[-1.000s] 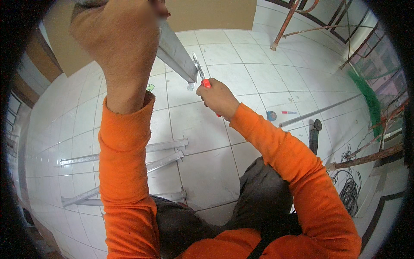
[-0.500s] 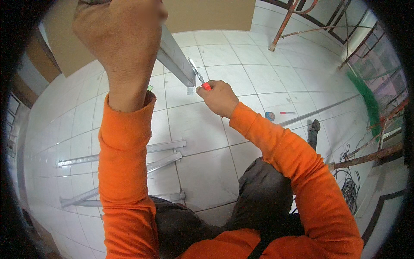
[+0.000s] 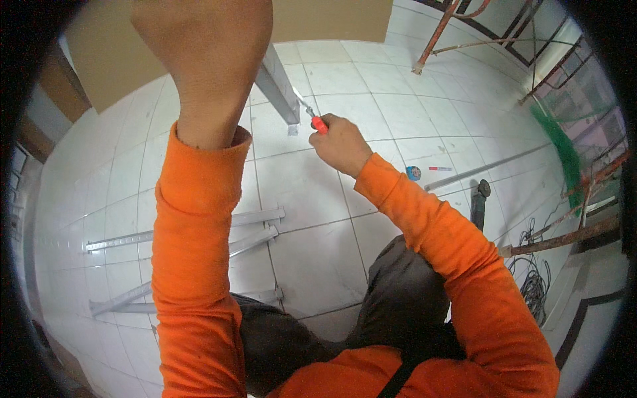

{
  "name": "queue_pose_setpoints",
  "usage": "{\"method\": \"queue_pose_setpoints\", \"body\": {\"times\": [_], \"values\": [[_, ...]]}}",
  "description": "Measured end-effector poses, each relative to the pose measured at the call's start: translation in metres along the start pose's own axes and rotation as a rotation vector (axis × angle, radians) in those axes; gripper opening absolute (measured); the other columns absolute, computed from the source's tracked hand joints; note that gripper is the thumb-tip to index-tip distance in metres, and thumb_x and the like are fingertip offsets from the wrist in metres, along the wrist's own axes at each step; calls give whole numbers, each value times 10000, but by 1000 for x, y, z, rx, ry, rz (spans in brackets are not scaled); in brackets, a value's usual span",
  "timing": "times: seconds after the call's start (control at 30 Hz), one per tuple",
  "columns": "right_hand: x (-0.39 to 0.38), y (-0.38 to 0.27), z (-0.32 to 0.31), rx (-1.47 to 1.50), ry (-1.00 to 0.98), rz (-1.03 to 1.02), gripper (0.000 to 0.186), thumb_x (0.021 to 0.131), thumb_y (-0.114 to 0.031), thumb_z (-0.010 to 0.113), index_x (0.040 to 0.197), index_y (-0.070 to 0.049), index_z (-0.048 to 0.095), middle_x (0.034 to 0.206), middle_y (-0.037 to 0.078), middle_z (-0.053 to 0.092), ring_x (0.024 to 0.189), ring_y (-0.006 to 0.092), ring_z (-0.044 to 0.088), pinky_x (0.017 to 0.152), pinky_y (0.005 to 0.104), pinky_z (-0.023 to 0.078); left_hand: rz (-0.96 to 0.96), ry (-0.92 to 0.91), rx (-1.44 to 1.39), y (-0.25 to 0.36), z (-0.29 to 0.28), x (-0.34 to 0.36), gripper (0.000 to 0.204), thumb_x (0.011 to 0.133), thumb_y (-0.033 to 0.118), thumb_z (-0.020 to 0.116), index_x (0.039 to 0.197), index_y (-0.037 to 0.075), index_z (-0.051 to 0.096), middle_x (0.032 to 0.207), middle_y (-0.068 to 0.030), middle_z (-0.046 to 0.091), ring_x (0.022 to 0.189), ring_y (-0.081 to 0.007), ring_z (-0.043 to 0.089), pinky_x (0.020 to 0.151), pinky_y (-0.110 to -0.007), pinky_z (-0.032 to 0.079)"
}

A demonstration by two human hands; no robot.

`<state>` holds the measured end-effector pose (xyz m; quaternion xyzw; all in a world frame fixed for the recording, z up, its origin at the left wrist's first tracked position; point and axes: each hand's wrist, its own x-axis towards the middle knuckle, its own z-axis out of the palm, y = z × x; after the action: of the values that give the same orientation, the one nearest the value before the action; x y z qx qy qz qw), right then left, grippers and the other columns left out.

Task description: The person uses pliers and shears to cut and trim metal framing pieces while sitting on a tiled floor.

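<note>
My left hand (image 3: 206,60) is raised at the top left, closed in a fist around a grey metal channel (image 3: 279,86). Its knuckles run out of the picture, and the fingers are hidden behind the back of the hand. The channel slants down from there, its lower end close to the tiled floor. My right hand (image 3: 342,144) is wrapped round the red handle of what look like tin snips (image 3: 320,125). Their metal blades point up and left, beside the channel's lower end; whether they touch it I cannot tell.
Several loose metal channels (image 3: 259,217) lie on the tiles at left. At right are a blue tape measure (image 3: 413,173), a red-and-white marker (image 3: 439,168), a long metal strip (image 3: 491,169), a dark grinder-like tool (image 3: 478,205), coiled cable (image 3: 536,288) and rusty scaffolding (image 3: 434,40).
My left hand has risen slightly and moved right, partly leaving the picture. The right hand has shifted a little up and right, with more of the red handle showing.
</note>
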<state>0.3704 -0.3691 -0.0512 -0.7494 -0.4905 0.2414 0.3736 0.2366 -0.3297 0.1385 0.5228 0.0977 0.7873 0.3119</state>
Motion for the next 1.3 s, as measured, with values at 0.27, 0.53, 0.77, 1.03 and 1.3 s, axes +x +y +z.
{"method": "queue_pose_setpoints", "body": {"times": [0.27,0.53,0.77,1.03,1.3], "values": [[7,1,4,-196,29,11,477,912,-414,542,961,49,649,909,272,676,891,448,643,837,487,503,79,23,-21,5,-6,5,73,914,83,560,919,13,583,614,8,472,444,-82,442,410,-234,387],[26,31,-18,194,106,56,413,866,-373,636,1031,6,657,963,251,682,820,433,645,780,468,508,-74,20,-58,13,-13,13,145,915,172,576,980,46,545,604,21,422,432,-88,436,406,-241,407],[-3,5,-31,-211,101,-240,354,821,-215,632,1104,-4,594,969,225,663,891,413,638,806,472,508,-270,-103,-151,11,-31,28,329,927,441,599,945,125,511,565,57,382,391,-76,437,369,-242,427],[-33,-23,-39,-714,58,-213,348,810,-205,693,1083,-24,575,965,168,635,874,351,639,751,440,512,-307,-192,-143,3,-43,37,363,929,509,591,885,162,493,546,66,383,371,-65,433,358,-228,429],[-21,-5,-35,-683,244,-390,296,792,-168,695,1054,-62,605,938,157,646,815,339,639,695,448,504,-627,-824,-958,-22,-58,69,419,940,548,542,927,131,502,564,50,396,387,-76,430,384,-250,437]]}}
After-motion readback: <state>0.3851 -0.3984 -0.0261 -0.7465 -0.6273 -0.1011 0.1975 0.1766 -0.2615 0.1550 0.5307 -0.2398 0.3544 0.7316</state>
